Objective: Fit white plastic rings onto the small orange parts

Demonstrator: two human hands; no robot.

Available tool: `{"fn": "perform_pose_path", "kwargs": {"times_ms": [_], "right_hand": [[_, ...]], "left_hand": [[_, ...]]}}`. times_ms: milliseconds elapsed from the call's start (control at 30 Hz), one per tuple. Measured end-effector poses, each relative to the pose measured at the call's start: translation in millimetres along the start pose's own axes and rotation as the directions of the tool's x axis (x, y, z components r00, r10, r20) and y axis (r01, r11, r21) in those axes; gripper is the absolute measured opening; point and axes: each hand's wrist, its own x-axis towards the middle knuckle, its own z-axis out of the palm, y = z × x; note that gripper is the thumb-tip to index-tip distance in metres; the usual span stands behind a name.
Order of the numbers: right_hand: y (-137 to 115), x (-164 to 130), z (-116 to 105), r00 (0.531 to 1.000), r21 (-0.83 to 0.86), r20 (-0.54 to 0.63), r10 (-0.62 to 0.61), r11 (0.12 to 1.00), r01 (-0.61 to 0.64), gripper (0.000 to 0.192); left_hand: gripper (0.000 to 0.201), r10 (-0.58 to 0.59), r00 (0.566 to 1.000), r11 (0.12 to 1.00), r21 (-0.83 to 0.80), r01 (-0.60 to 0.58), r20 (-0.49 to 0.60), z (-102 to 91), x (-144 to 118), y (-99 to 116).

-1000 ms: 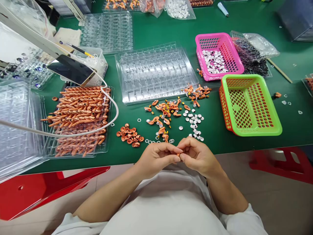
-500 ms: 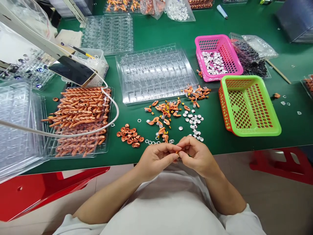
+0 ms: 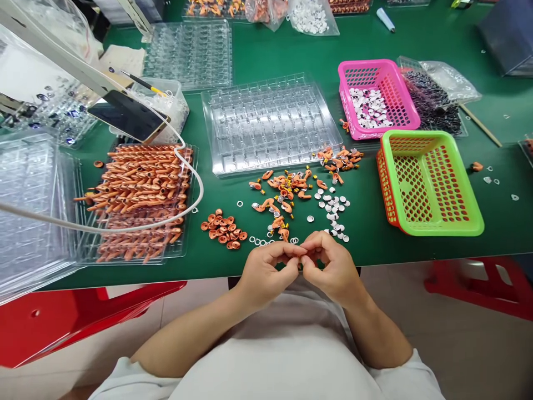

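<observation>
My left hand [image 3: 266, 272] and my right hand [image 3: 333, 266] meet fingertip to fingertip at the near edge of the green table [image 3: 266, 50]. They pinch a very small part between them, almost fully hidden by the fingers. Just beyond the hands lie small clear rings [image 3: 262, 241], a pile of orange caps [image 3: 222, 229], mixed orange pieces with yellow bits [image 3: 283, 191] and white discs [image 3: 333, 208].
A clear compartment tray [image 3: 270, 122] sits mid-table. A tray of long orange parts [image 3: 137, 200] is left, with a white cable [image 3: 125, 228] looping over it. A pink basket [image 3: 377, 97] of discs and a green basket [image 3: 428, 180] stand right. Red stools flank me.
Both hands stay joined at the table edge; the fingertips have shifted slightly around the small part. The view has tilted a little.
</observation>
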Motion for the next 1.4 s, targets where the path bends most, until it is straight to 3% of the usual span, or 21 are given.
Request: {"fn": "perform_pose_path", "kwargs": {"times_ms": [200, 433, 667, 800, 900, 1033, 1200, 1400], "right_hand": [[-3.5, -2.7, 4.5, 0.996, -0.052, -0.057, -0.071, 0.996, 0.068, 0.018], [3.2, 1.8, 7.3, 0.996, -0.050, -0.082, -0.047, 0.998, 0.043, 0.017], [8.3, 4.6, -3.3, 0.999, 0.053, -0.012, 0.051, 0.997, -0.050, 0.010], [9.0, 3.8, -6.8, 0.999, 0.077, -0.009, 0.053, 0.996, -0.052, 0.007], [8.2, 1.7, -8.1, 1.000, 0.112, -0.002, 0.023, 0.993, -0.023, 0.005], [10.6, -4.4, -15.9, 1.000, 0.141, 0.024, 0.006, 0.990, -0.009, 0.022], [20.1, -13.9, -24.4, 0.993, -0.007, -0.052, -0.107, 0.994, 0.107, 0.032], [23.8, -16.8, -10.1, 0.966, -0.137, -0.124, -0.228, 0.968, 0.211, 0.024]], "left_hand": [[0.015, 0.035, 0.999, 0.998, 0.052, -0.033, -0.031, 2.0, 0.7, 3.2], [0.015, 0.001, 0.999, 0.997, 0.072, 0.002, -0.041, 1.3, 3.0, -3.2], [0.018, -0.064, 0.991, 0.996, -0.052, 0.070, 0.116, -2.6, 10.0, -6.9], [0.017, -0.067, 0.991, 0.995, -0.064, 0.075, 0.119, 0.6, 12.8, -3.1], [0.015, -0.074, 0.995, 0.996, -0.051, 0.078, 0.072, 2.7, 14.1, 1.5], [0.014, -0.085, 0.996, 0.995, -0.049, 0.085, 0.009, 1.5, 15.7, 7.1], [0.015, -0.131, 0.991, 0.981, -0.145, 0.128, -0.008, -1.4, 18.7, 8.3], [0.013, -0.136, 0.991, 0.972, -0.197, 0.130, -0.015, 4.7, 19.5, 8.6]]}}
